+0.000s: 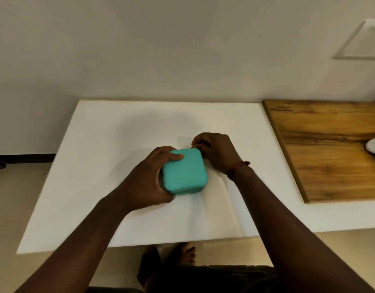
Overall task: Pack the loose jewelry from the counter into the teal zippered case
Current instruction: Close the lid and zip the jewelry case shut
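Near frame centre, the left hand (148, 182) clamps the closed teal case (183, 172) flat on the white counter (97, 144); hold that brace. Just beyond, the right hand (216, 153) seemingly pinches the zipper pull (193, 147) at the case's far corner: draw it smoothly.

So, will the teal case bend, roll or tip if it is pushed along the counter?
Probably stiff: the teal case holds its boxy shape in the grip of the left hand. Likely to slide, not roll or tip: it lies flat and low on the smooth white counter.
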